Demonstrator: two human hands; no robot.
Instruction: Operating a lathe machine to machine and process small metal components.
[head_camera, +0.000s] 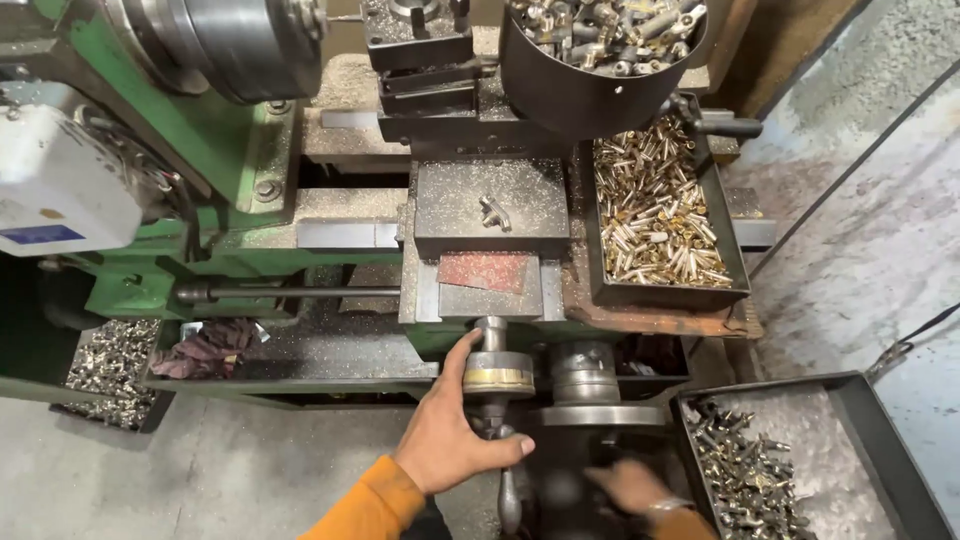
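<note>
- The right hand (628, 487) is smeared by motion blur; its fingers and whatever it touches cannot be made out.
- The left hand (450, 432) covers part of the crank handle (497, 377).
- The lathe chuck (235, 40) is cut off by the top edge.
- The grey tray (868, 420) of small metal parts runs off the bottom-right corner.

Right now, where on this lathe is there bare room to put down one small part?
The flat block holds only one small fitting; around it is free. The red patch below is bare too. Crowded: the brass tray, the round bin, the lower right tray, and the handwheel under the left hand.
</note>
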